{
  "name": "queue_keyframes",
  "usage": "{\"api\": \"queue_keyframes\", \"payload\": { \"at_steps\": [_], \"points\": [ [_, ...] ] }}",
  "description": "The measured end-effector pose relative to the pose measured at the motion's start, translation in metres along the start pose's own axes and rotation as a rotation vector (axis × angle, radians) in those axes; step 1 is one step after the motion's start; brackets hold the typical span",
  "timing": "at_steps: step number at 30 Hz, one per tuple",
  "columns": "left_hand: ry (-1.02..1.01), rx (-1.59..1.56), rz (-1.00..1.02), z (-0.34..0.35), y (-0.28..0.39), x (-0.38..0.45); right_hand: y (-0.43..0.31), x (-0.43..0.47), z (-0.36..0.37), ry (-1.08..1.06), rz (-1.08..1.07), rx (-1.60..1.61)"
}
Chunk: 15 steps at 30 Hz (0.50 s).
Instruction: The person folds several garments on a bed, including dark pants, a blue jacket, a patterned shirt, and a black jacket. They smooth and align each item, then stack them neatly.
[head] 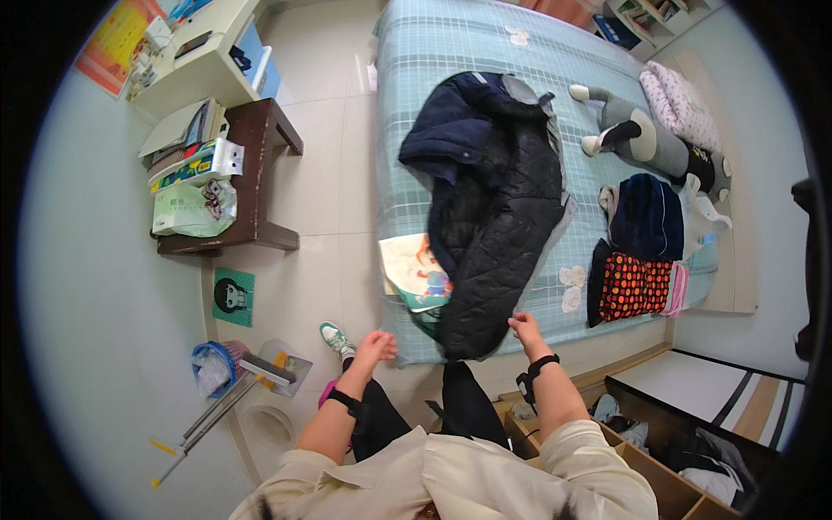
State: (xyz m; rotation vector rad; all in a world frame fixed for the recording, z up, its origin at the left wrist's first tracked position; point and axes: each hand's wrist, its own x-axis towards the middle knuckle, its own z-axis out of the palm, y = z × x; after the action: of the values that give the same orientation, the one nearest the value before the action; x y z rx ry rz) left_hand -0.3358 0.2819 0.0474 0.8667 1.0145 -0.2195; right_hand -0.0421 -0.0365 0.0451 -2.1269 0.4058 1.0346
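Observation:
A dark quilted jacket, navy at one end and black along its length, lies spread on the bed with its pale blue checked sheet. My left hand is held off the bed's near left corner, fingers loosely apart, holding nothing. Close to the jacket's lower right edge is my right hand, fingers slightly curled; whether it touches the cloth I cannot tell. Partly under the jacket's left side lies a white and green printed cloth item. Folded navy clothing and a folded dotted cloth lie towards the right.
A long grey plush toy lies on the bed's far right. At left stands a brown wooden bench bearing books and packages. A broom and dustpan are beside a lined wastebasket. Open drawers with clothes are at lower right.

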Motion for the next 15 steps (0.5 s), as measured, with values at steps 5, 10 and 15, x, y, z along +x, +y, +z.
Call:
{"api": "queue_keyframes", "payload": {
  "at_steps": [5, 10, 15],
  "points": [
    [0.032, 0.101, -0.094, 0.118, -0.033, 0.021, 0.020, 0.061, -0.025, -0.022, 0.002, 0.103],
    [0.061, 0.207, -0.022, 0.169, -0.028, 0.027, -0.016, 0.095, -0.018, -0.168, -0.068, 0.461],
    [0.213, 0.525, 0.457, 0.205, 0.033, 0.015, -0.067, 0.082, -0.020, -0.191, -0.178, 0.439]
  ]
}}
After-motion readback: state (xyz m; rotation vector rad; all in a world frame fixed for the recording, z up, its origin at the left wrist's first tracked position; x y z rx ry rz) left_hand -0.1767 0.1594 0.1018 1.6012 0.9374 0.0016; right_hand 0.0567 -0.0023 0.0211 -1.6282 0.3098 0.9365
